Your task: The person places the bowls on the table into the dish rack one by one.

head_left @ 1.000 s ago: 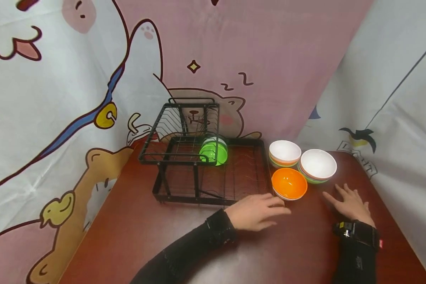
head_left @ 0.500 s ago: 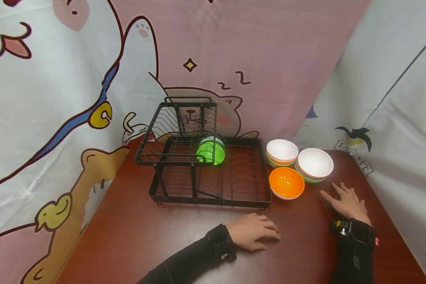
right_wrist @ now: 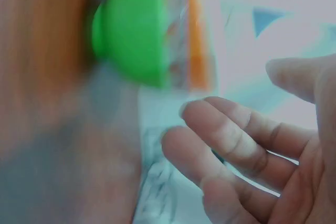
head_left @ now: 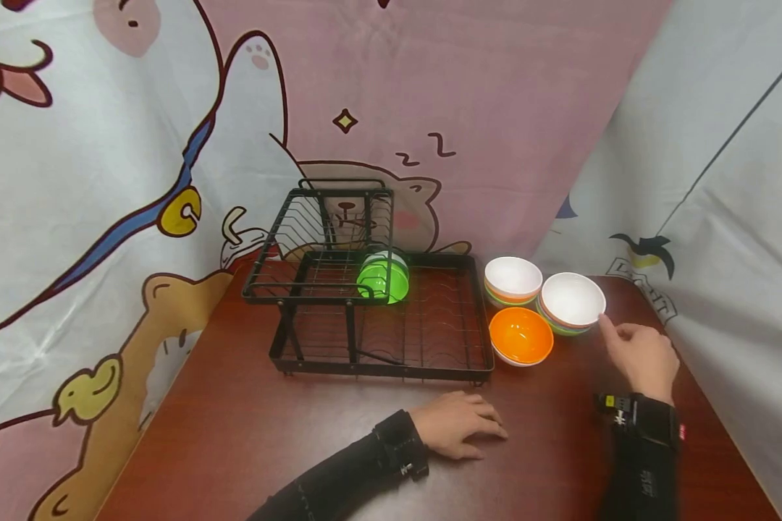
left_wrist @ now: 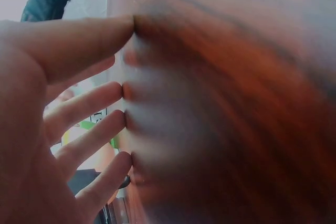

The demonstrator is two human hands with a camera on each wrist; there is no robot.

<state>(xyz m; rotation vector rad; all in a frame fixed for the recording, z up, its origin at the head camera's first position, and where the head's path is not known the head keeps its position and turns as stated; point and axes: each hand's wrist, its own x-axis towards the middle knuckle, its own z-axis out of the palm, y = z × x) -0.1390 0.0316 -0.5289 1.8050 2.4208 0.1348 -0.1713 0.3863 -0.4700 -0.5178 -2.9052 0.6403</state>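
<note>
Head view: dish rack (head_left: 381, 370) on bench (head_left: 234, 434); green bowl (head_left: 399, 282) inside the rack. Right of rack: inner bowl stack (head_left: 513, 276), orange bowl (head_left: 521, 336), and, farther out, white-topped outer bowl stack (head_left: 572, 298). Right hand (head_left: 644, 359) just beside outer stack, fingers loosely bent, released; contact unclear. Left hand (head_left: 455, 425) in front of rack, fingers released, tips on bench.

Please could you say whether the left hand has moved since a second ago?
Yes: the left hand has drawn back toward the camera, away from the two-tier black dish rack.
</note>
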